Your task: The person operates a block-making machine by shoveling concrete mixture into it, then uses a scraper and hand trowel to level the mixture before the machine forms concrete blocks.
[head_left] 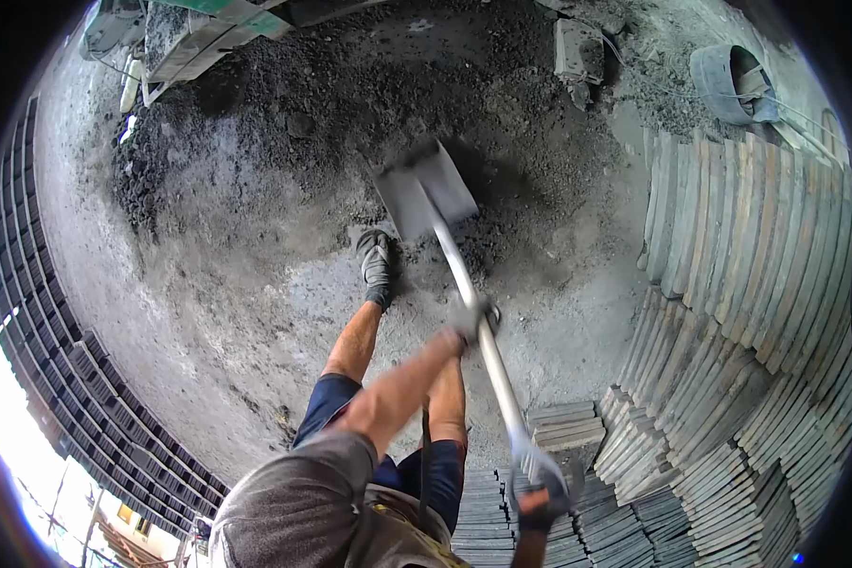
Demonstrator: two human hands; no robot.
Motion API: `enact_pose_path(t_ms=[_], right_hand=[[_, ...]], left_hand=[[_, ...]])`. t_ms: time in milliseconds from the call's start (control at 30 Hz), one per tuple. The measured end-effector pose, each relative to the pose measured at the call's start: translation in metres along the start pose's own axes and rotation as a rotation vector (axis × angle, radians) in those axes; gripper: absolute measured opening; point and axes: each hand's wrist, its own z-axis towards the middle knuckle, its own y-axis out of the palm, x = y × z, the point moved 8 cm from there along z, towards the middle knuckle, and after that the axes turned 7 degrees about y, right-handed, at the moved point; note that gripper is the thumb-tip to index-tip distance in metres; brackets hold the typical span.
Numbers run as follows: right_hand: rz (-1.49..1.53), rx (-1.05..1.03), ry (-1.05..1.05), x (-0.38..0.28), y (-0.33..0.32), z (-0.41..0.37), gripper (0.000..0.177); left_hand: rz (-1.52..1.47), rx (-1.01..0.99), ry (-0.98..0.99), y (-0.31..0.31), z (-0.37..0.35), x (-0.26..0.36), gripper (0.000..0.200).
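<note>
A long-handled shovel slants across the middle of the head view, its flat metal blade over dark loose grit. My left hand, in a grey glove, is closed around the middle of the pale shaft. Lower down, my right hand, also gloved, is wrapped round the grey grip at the shaft's end. Both hands are somewhat blurred. The blade carries little visible material, with some dark grit along its far edge. My shod foot stands just behind the blade's left side.
Dark gritty material spreads over the floor ahead. Stacks of thin grey slabs line the right side and reach near my right hand. A bucket lies at the far right. Green-edged machinery stands far left, above dark stacked rows.
</note>
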Motion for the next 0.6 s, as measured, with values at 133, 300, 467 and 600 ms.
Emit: enact_pose_path(t_ms=[133,300,467,600], right_hand=[[0.291,-0.256,0.187,-0.080,0.180,-0.013,0.061],[0.133,-0.243,0.090,-0.121,0.170,-0.043,0.062],[-0.253,-0.222,-0.261,-0.070,0.033,-0.027,0.053],[-0.173,-0.190,0.118,-0.036,0.015,-0.023,0.042]], left_hand=[[-0.241,-0.022,0.072,-0.025,0.081,0.172,0.025],[-0.288,0.024,-0.029,-0.042,0.057,0.168,0.022],[-0.348,0.049,-0.106,-0.007,-0.026,0.078,0.024],[-0.293,-0.049,-0.129,0.006,-0.010,0.010,0.021]])
